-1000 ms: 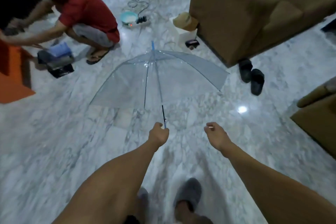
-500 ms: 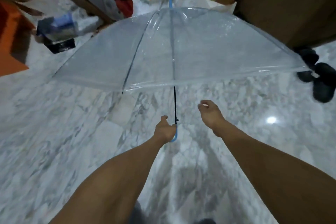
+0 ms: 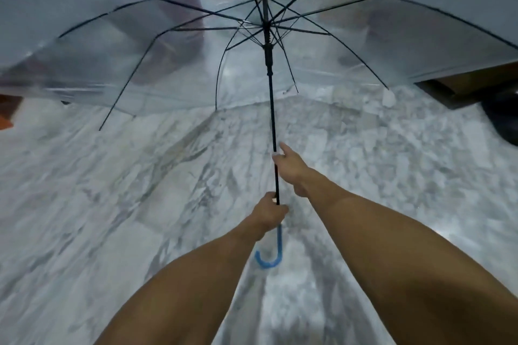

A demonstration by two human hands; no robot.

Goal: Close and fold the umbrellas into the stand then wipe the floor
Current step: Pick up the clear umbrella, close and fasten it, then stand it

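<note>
A clear umbrella (image 3: 140, 64) with black ribs is open and raised in front of me, its canopy filling the top of the view. My left hand (image 3: 267, 213) grips the base of the black shaft, just above the blue hooked handle (image 3: 273, 255). My right hand (image 3: 288, 166) is on the shaft higher up, fingers wrapped around it and the index finger stretched out. The runner (image 3: 268, 53) sits high on the shaft, well above both hands. No stand is in view.
Grey-white marble floor (image 3: 112, 204) lies below. A brown sofa base (image 3: 462, 84) and a dark slipper (image 3: 504, 120) are at the right edge. Something orange (image 3: 5, 112) shows at the left edge. A crouching person is blurred behind the canopy.
The umbrella has been lifted from the floor and tilted up toward me, so I see its underside. My right hand has moved from free air onto the shaft.
</note>
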